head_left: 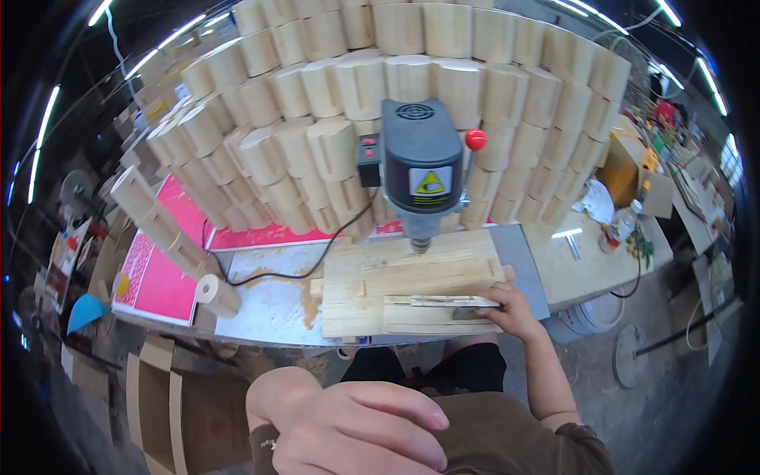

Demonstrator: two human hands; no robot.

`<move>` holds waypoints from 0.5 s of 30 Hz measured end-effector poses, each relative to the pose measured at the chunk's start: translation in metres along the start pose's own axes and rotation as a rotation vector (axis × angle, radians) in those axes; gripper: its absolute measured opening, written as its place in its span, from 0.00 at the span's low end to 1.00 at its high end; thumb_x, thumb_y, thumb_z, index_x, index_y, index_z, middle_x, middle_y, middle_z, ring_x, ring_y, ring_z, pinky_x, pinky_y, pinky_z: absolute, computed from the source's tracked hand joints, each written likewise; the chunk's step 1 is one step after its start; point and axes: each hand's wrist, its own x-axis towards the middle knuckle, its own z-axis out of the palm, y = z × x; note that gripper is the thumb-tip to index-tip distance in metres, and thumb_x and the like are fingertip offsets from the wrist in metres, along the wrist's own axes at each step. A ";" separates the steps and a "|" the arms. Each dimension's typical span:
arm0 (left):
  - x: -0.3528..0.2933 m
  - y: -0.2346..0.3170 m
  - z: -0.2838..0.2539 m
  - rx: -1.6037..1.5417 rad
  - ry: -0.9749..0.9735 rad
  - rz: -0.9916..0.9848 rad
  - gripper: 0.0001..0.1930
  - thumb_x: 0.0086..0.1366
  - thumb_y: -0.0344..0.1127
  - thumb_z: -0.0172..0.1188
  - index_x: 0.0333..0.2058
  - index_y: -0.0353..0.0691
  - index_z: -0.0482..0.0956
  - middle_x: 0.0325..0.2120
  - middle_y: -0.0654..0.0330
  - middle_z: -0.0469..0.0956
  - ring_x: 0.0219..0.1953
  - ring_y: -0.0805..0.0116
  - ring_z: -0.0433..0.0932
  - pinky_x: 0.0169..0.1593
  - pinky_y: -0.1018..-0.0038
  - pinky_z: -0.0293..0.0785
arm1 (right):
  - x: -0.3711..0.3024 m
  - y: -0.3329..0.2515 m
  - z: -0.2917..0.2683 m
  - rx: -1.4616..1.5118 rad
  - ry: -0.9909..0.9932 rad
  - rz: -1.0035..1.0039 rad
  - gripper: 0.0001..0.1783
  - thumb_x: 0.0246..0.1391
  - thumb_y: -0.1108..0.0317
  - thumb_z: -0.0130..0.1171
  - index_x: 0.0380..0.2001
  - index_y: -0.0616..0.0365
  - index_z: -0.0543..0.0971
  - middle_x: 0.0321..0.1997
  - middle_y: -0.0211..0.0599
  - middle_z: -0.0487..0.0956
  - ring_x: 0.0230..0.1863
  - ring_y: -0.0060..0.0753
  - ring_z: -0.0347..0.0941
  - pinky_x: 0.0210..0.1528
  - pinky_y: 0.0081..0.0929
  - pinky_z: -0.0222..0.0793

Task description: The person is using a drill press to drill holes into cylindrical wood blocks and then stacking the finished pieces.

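My left hand is large and close in the lower middle, in front of my brown shirt. Its fingers stretch loosely to the right, a little apart, with nothing visible in them. At the right end of a layered wooden board jig, my right hand has its fingers closed on a dark flat piece. That piece lies by a long pale strip along the jig's near side; its exact kind is unclear. Above the jig stands a grey bench drill press, its chuck pointing down over the boards.
Stacked wooden cylinders form a tall wall behind the drill. One drilled cylinder stands left of the jig, near a black cable and sawdust. A clear bottle stands on the right table. Cardboard boxes sit lower left.
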 end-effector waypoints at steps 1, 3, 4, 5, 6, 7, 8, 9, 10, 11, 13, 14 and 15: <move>-0.003 0.002 0.002 0.018 0.011 -0.009 0.06 0.58 0.28 0.56 0.31 0.34 0.80 0.32 0.55 0.80 0.29 0.60 0.78 0.42 0.61 0.70 | 0.000 0.000 0.000 0.024 0.008 0.042 0.18 0.37 0.70 0.67 0.37 0.56 0.79 0.32 0.39 0.76 0.37 0.43 0.72 0.39 0.33 0.67; -0.007 0.004 0.007 0.109 0.144 0.027 0.05 0.58 0.27 0.55 0.28 0.35 0.79 0.30 0.54 0.80 0.27 0.63 0.78 0.41 0.63 0.71 | -0.003 0.000 -0.002 0.048 0.008 0.085 0.18 0.36 0.72 0.68 0.36 0.56 0.79 0.31 0.38 0.76 0.35 0.42 0.71 0.38 0.32 0.67; -0.007 0.005 0.005 0.150 0.113 0.051 0.04 0.58 0.26 0.55 0.26 0.35 0.78 0.30 0.54 0.80 0.26 0.64 0.78 0.40 0.63 0.71 | -0.004 -0.001 -0.004 0.056 0.017 0.105 0.18 0.35 0.72 0.68 0.36 0.57 0.79 0.30 0.38 0.75 0.35 0.41 0.71 0.37 0.31 0.67; -0.006 0.006 0.004 0.159 0.115 0.046 0.04 0.58 0.26 0.55 0.26 0.35 0.78 0.30 0.54 0.80 0.26 0.64 0.78 0.40 0.63 0.71 | -0.004 -0.001 -0.005 0.064 0.029 0.124 0.18 0.35 0.73 0.69 0.35 0.57 0.80 0.29 0.37 0.75 0.34 0.41 0.71 0.37 0.31 0.67; -0.006 0.007 0.004 0.169 0.097 0.045 0.04 0.58 0.27 0.55 0.26 0.35 0.78 0.29 0.54 0.80 0.26 0.64 0.78 0.40 0.64 0.71 | -0.004 0.001 -0.005 0.069 0.024 0.118 0.18 0.35 0.73 0.69 0.35 0.57 0.80 0.29 0.37 0.75 0.34 0.41 0.71 0.37 0.31 0.67; -0.005 0.007 0.003 0.179 0.079 0.043 0.04 0.57 0.27 0.55 0.26 0.35 0.78 0.29 0.54 0.79 0.26 0.64 0.78 0.39 0.64 0.71 | -0.005 0.003 -0.005 0.069 0.022 0.110 0.18 0.35 0.73 0.69 0.35 0.57 0.80 0.29 0.37 0.75 0.34 0.40 0.71 0.37 0.30 0.67; -0.005 -0.003 0.009 0.183 0.075 0.042 0.04 0.57 0.27 0.55 0.26 0.35 0.78 0.29 0.54 0.79 0.26 0.64 0.78 0.39 0.64 0.71 | -0.005 0.004 -0.004 0.067 0.024 0.103 0.18 0.35 0.73 0.69 0.35 0.57 0.80 0.28 0.36 0.75 0.34 0.40 0.71 0.36 0.30 0.67; -0.006 -0.022 0.020 0.288 0.247 0.273 0.04 0.57 0.27 0.55 0.26 0.35 0.78 0.29 0.54 0.79 0.26 0.64 0.78 0.39 0.64 0.72 | -0.004 0.004 -0.003 0.069 0.027 0.100 0.18 0.35 0.73 0.69 0.35 0.57 0.80 0.28 0.36 0.75 0.34 0.40 0.71 0.36 0.30 0.67; -0.007 -0.033 0.024 0.389 0.417 0.507 0.04 0.57 0.27 0.55 0.26 0.35 0.78 0.29 0.54 0.79 0.27 0.64 0.78 0.38 0.64 0.72 | -0.004 0.004 -0.003 0.048 0.029 0.090 0.18 0.34 0.73 0.69 0.35 0.56 0.80 0.28 0.36 0.75 0.34 0.40 0.71 0.36 0.31 0.67; -0.005 -0.026 0.016 0.385 0.409 0.511 0.04 0.57 0.27 0.55 0.26 0.35 0.78 0.29 0.54 0.79 0.27 0.64 0.78 0.38 0.64 0.72 | -0.004 0.004 -0.005 0.027 0.038 0.082 0.18 0.34 0.73 0.69 0.35 0.56 0.80 0.27 0.36 0.75 0.33 0.40 0.71 0.36 0.31 0.66; -0.004 0.003 -0.004 0.191 0.012 0.072 0.05 0.58 0.27 0.54 0.26 0.36 0.77 0.30 0.54 0.79 0.26 0.64 0.77 0.37 0.64 0.72 | -0.002 0.002 -0.005 0.038 0.040 0.063 0.18 0.34 0.73 0.69 0.35 0.56 0.80 0.27 0.37 0.74 0.33 0.40 0.71 0.35 0.31 0.66; -0.002 0.003 -0.008 0.198 0.009 0.071 0.05 0.58 0.27 0.54 0.26 0.36 0.77 0.30 0.54 0.79 0.26 0.64 0.77 0.37 0.64 0.72 | 0.000 0.002 -0.005 0.037 0.041 0.050 0.18 0.34 0.73 0.69 0.35 0.55 0.80 0.27 0.37 0.74 0.33 0.41 0.70 0.35 0.31 0.66; 0.002 0.001 -0.014 0.180 -0.060 0.072 0.04 0.57 0.28 0.56 0.26 0.35 0.77 0.30 0.53 0.79 0.27 0.62 0.77 0.38 0.64 0.72 | 0.000 0.003 -0.005 0.040 0.042 0.041 0.18 0.34 0.73 0.69 0.35 0.55 0.80 0.27 0.37 0.74 0.33 0.41 0.70 0.35 0.31 0.66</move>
